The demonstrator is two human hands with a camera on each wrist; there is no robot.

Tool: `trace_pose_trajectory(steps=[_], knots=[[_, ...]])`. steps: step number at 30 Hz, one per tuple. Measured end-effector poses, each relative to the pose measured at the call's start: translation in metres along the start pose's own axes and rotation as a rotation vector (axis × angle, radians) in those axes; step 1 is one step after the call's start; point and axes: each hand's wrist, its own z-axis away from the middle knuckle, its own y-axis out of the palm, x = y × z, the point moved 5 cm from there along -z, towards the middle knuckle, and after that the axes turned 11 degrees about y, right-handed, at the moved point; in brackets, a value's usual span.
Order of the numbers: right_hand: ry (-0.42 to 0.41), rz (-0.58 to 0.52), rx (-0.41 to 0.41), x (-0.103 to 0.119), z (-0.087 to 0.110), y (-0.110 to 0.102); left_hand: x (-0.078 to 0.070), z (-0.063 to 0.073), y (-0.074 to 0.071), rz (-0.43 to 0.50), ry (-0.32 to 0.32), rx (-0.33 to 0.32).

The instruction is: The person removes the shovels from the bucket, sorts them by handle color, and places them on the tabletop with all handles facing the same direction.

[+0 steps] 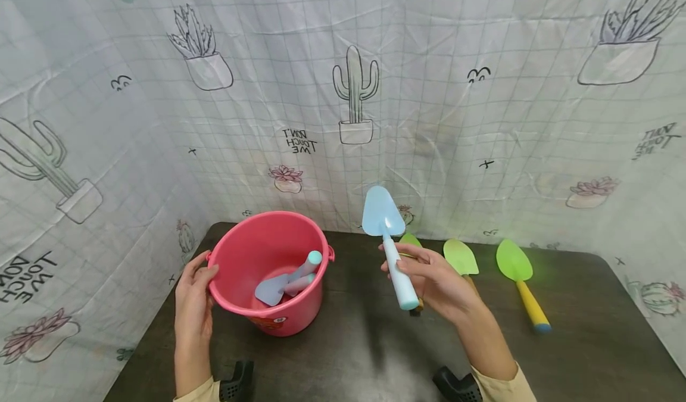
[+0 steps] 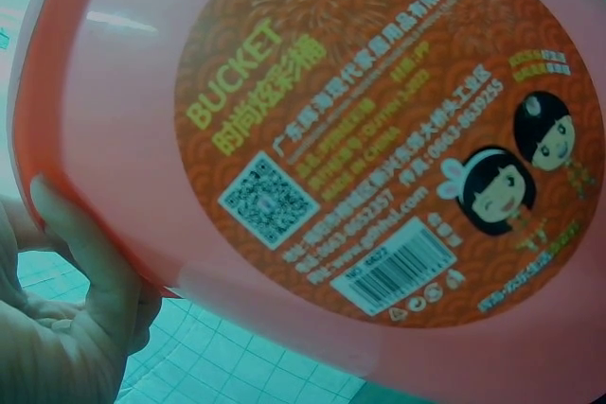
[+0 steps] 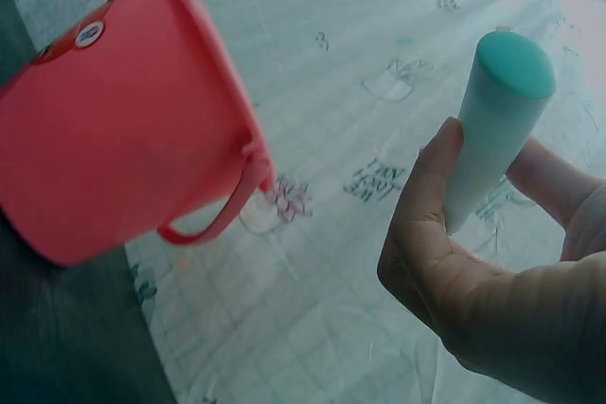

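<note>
My left hand [image 1: 194,301] grips the rim of a pink bucket [image 1: 295,317] at its left side, thumb over the edge. The bucket tilts toward me, its round orange label [image 2: 379,130] facing the left wrist camera. Inside lie a grey-blue trowel [image 1: 272,289] and a second tool's handle [image 1: 298,285]. To the right of the bucket, my right hand [image 1: 439,278] holds a light blue trowel [image 1: 379,214] by its handle, raised above the table with the blade pointing up and away. The handle's teal end [image 3: 517,61] shows in the right wrist view.
Two green trowels, one with a brown handle [image 1: 470,280] and one with a yellow handle [image 1: 530,304], lie on the dark table [image 1: 343,354] at right. Another green blade [image 1: 409,239] shows partly behind my right hand. A patterned white curtain [image 1: 429,122] hangs behind the table.
</note>
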Motion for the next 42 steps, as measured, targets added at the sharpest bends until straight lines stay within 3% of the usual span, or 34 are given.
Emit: trace_pose_trajectory(steps=[12,20,33,42], knots=[[0.004,0.021,-0.014,-0.015,0.023,-0.034,0.001,0.001,0.001,-0.005,-0.016,-0.002],[0.004,0.01,0.019,-0.024,0.034,-0.042,0.002,0.001,0.0,-0.004,-0.026,-0.001],[0.069,0.023,-0.047,-0.044,0.049,-0.063,0.001,0.0,0.001,0.021,-0.027,0.006],[0.062,0.055,-0.058,-0.051,0.051,-0.07,0.0,0.001,0.001,0.024,-0.012,-0.001]])
